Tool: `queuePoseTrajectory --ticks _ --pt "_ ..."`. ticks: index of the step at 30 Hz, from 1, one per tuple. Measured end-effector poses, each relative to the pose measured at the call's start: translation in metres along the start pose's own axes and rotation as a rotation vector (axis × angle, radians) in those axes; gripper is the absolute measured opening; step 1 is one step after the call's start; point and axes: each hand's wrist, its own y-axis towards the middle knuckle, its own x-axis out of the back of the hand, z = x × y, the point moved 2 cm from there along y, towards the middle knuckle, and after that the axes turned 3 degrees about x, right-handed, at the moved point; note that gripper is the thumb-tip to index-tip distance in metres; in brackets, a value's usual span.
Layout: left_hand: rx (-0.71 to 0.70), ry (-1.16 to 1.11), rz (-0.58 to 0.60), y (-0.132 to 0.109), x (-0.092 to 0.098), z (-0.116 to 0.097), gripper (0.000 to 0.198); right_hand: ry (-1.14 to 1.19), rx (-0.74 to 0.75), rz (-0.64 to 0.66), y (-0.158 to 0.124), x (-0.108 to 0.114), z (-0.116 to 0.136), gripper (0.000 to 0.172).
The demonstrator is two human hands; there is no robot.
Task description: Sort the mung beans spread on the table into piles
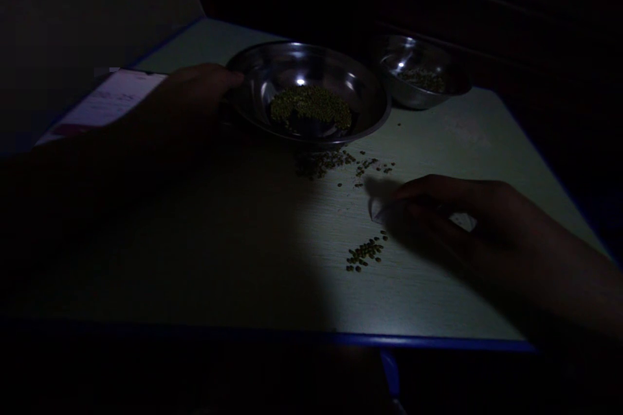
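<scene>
The scene is very dark. My left hand [195, 94] rests against the left rim of a large steel bowl [370, 113] that holds a heap of green mung beans [311, 107]; its fingers are closed on the rim. My right hand [452, 214] lies low on the table to the right, fingers curled round a small white card or paper [377, 211] that touches the table. A small cluster of beans [365, 254] lies just left of and below that hand. More scattered beans [335, 162] lie in front of the large bowl.
A smaller steel bowl [413, 100] with a few beans stands at the back right. A white paper or booklet [114, 100] lies at the far left. The pale table [219, 253] has a blue edge along front and sides.
</scene>
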Motion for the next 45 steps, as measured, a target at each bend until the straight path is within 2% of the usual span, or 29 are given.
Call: queuePoseTrajectory --ticks 7,12,14,18,20,25,29,35,40,45 --pt "0.039 -0.016 -0.003 0.0 0.003 -0.003 0.078 0.072 0.018 0.085 0.004 -0.01 0.006 0.023" --pt "0.035 -0.014 -0.006 0.001 -0.001 -0.002 0.082 0.091 0.046 0.093 0.004 -0.012 0.01 0.025" --pt "0.051 -0.018 -0.002 0.0 0.0 -0.004 0.079 0.067 0.056 0.048 0.002 -0.009 0.009 0.024" --pt "0.014 -0.042 0.003 -0.001 0.002 -0.007 0.077 -0.061 0.077 -0.161 0.0 -0.001 0.005 0.021" --pt "0.017 -0.052 0.0 -0.001 0.002 -0.007 0.077 -0.113 0.116 -0.199 0.002 -0.002 0.004 0.024" --pt "0.0 -0.074 -0.036 0.0 -0.001 -0.005 0.073 -0.131 0.296 -0.081 0.009 -0.015 0.007 0.034" --pt "-0.001 -0.056 -0.037 0.0 -0.001 -0.003 0.065 -0.159 0.339 -0.035 0.016 -0.023 0.007 0.037" --pt "-0.02 -0.059 -0.03 0.0 0.0 -0.007 0.066 -0.24 0.25 -0.109 0.022 -0.02 0.001 0.034" --pt "-0.054 -0.038 -0.051 -0.002 -0.001 -0.006 0.052 -0.286 0.169 -0.198 0.025 -0.01 -0.008 0.032" --pt "-0.065 -0.054 -0.075 -0.002 -0.004 -0.002 0.059 -0.343 0.106 -0.272 0.027 0.0 -0.022 0.034"
